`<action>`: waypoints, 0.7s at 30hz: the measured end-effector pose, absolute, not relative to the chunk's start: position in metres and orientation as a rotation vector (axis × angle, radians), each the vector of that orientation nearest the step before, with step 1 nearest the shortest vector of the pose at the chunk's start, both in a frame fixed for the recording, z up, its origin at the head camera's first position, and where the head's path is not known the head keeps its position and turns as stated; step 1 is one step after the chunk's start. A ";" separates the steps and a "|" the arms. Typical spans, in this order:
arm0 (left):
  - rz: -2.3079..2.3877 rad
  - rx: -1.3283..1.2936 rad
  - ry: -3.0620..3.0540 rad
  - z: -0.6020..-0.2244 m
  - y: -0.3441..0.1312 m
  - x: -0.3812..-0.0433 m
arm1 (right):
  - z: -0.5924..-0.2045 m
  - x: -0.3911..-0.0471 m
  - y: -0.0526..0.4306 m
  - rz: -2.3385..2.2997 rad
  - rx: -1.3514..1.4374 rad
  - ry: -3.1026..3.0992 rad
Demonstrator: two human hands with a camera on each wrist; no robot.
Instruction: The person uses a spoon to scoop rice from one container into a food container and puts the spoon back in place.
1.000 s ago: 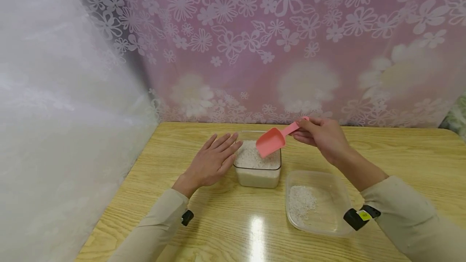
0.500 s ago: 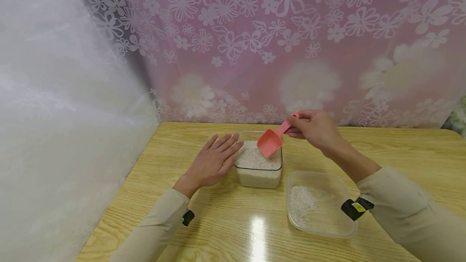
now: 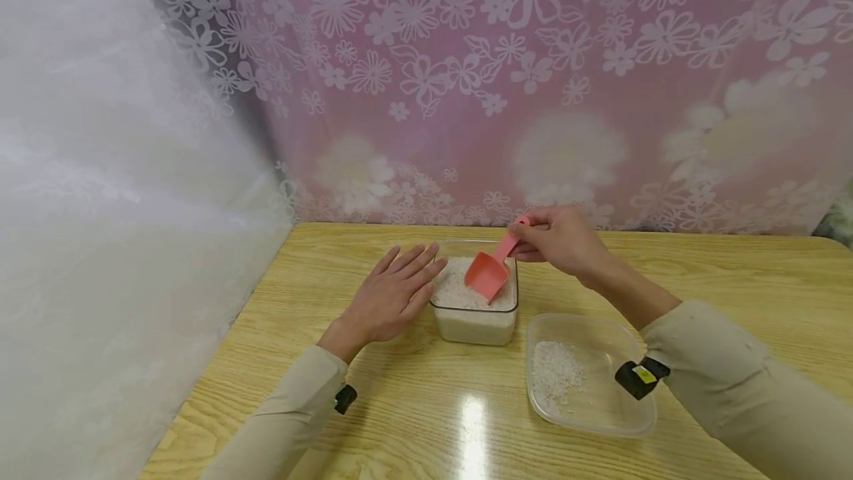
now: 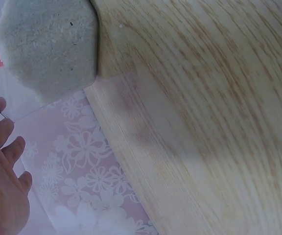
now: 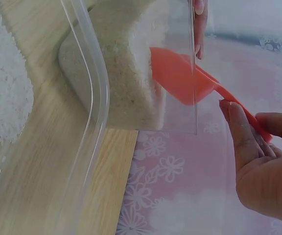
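My right hand (image 3: 563,241) pinches the handle of a pink scoop (image 3: 486,273) between thumb and fingers. The scoop's front edge meets the rice (image 3: 456,284) in a clear, dark-rimmed container (image 3: 474,330); in the right wrist view the scoop (image 5: 177,73) slants down inside the wall with its tip at the rice surface. My left hand (image 3: 389,295) lies with fingers extended against the container's left rim. In the left wrist view its fingertips show beside the clear wall.
A shallow clear plastic box (image 3: 613,410) stands at the front right, with a small heap of rice (image 3: 554,372) in its left part. Both containers stand on a wood-grain table (image 3: 400,406). A pink flowered curtain (image 3: 453,132) hangs behind the table's back edge, and whitish sheeting (image 3: 133,206) hangs at the left.
My right hand has moved left with the scoop, whose handle now stands steeper. The scoop's tip has come down to the rice. The left hand stays at the rim.
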State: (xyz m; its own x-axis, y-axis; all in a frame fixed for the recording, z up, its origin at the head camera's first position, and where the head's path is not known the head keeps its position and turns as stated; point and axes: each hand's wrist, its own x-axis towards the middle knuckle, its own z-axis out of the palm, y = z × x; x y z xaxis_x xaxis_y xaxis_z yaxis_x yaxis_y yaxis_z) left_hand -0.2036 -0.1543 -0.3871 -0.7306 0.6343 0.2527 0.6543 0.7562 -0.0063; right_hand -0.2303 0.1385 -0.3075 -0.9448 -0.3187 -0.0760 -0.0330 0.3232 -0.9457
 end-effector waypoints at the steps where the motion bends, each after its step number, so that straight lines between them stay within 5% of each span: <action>1: -0.125 -1.015 -2.713 -0.387 -0.154 -0.203 | -0.308 -0.231 0.138 -1.663 -0.321 2.330; 21: -0.141 -1.003 -2.716 -0.387 -0.153 -0.204 | -0.317 -0.238 0.143 -1.697 -0.290 2.168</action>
